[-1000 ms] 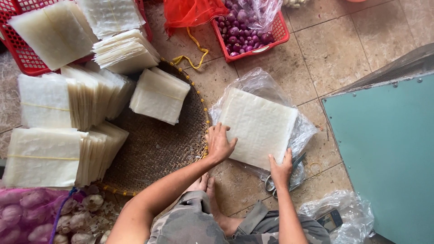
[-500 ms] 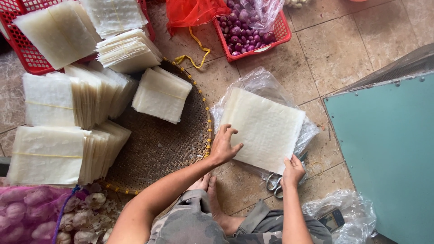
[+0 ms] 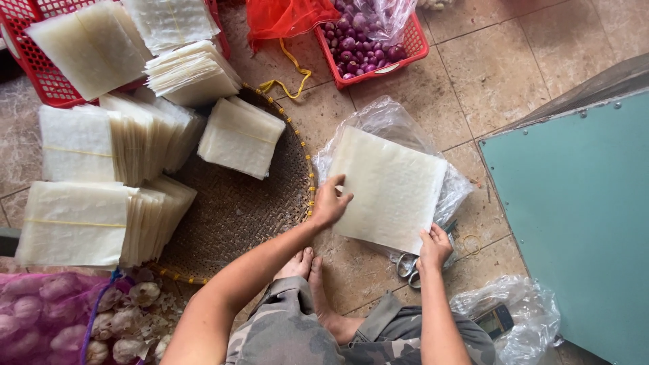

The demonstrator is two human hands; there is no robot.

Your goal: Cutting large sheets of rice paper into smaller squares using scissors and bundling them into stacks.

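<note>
- Sheet stack [image 3: 392, 186] is gripped at its left edge by left hand [image 3: 329, 203], fingers curled.
- Bottom corner is pinched by right hand [image 3: 434, 247].
- Stack lies on plastic bag [image 3: 389, 118], floor.
- Since earlier: left fingers are closed from spread.

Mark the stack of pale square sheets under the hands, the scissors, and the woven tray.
stack of pale square sheets [image 3: 392, 186], head view, middle of the top sheet.
scissors [image 3: 407, 265], head view, finger loops.
woven tray [image 3: 236, 213], head view, bare woven bottom.
</note>
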